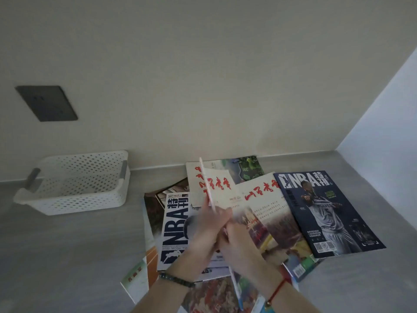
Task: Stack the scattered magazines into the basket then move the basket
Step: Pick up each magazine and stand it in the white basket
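Several magazines lie scattered on the grey counter. They include a dark NBA magazine (327, 213) at the right, a white NBA magazine (174, 229) and ones with red brush lettering (264, 195). My left hand (208, 229) and right hand (239, 245) meet over the pile. Together they hold one thin magazine (206, 184) upright, edge-on to the camera; its lower edge shows below my wrists. The white perforated basket (74, 199) stands empty at the left, against the wall and apart from both hands.
The counter (79, 256) runs from the basket to a corner at the right, where a side wall (383, 120) meets the back wall. A dark socket plate (46, 102) is on the back wall above the basket.
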Action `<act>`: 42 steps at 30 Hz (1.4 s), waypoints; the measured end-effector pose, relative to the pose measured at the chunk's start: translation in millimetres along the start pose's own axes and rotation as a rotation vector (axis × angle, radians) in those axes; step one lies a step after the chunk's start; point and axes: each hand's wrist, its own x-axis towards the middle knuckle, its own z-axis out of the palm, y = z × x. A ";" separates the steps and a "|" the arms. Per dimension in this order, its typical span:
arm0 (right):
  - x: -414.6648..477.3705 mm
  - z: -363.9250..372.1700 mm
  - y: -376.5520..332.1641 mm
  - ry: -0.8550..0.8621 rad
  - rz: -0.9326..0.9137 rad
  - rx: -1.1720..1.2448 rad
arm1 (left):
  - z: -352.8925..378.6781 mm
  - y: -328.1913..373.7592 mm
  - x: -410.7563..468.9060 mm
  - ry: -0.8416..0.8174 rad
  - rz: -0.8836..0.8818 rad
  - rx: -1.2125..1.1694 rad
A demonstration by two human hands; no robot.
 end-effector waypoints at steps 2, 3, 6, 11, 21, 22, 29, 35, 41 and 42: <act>-11.1 20.4 -16.6 -0.118 -0.058 0.073 | -25.1 6.1 -10.5 0.175 0.017 -0.027; -15.0 29.6 -21.2 -0.168 -0.101 0.111 | -39.0 10.4 -18.7 0.246 0.027 -0.020; -12.5 41.1 -30.1 -0.121 -0.148 0.058 | -75.6 30.6 -48.2 0.277 0.128 0.063; 24.1 34.4 -71.9 -0.070 0.125 0.350 | -129.7 94.4 -97.2 0.173 0.326 0.306; 132.2 70.6 -186.2 0.187 -0.066 0.430 | -246.2 261.3 -128.7 0.319 0.621 0.741; 145.3 74.1 -201.3 0.241 -0.104 0.408 | -257.8 276.9 -124.7 0.341 0.623 0.801; 222.5 117.0 -246.9 0.423 -0.176 0.286 | -335.6 337.8 -67.0 0.566 0.638 1.014; 260.0 160.1 -218.1 0.486 -0.028 0.242 | -372.0 319.2 -13.4 0.628 0.521 0.977; 282.6 182.3 -190.9 0.506 0.096 0.271 | -394.9 300.7 14.6 0.762 0.529 0.928; 284.6 184.7 -187.9 0.511 0.109 0.274 | -396.9 300.3 17.3 0.786 0.536 0.900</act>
